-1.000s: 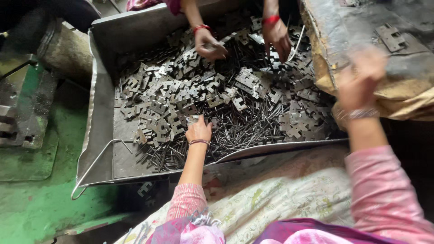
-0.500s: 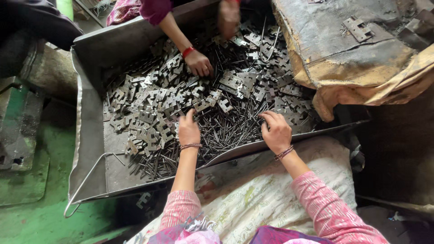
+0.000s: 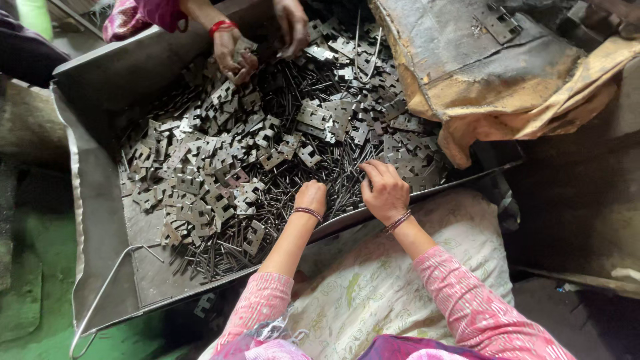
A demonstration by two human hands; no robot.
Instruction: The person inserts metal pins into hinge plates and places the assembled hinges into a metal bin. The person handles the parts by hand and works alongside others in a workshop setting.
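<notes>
Head view: dull grey stamped metal plates [image 3: 220, 180], notched and flat, heaped with thin pins [image 3: 333, 180] in a metal tray [image 3: 100, 220]. Left hand [image 3: 311, 198] curled knuckles-up on pins, grip unclear. Right hand [image 3: 385, 190] just right of it, fingers bent, picking among pins. Another person's hands [image 3: 233, 53] at far edge, holding plates.

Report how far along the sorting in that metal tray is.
Done: nothing visibly set aside. In hand: left hand and right hand both rest on the thin metal pins; whether they grip any is unclear. Left: a big heap of notched plates covers the tray.
</notes>
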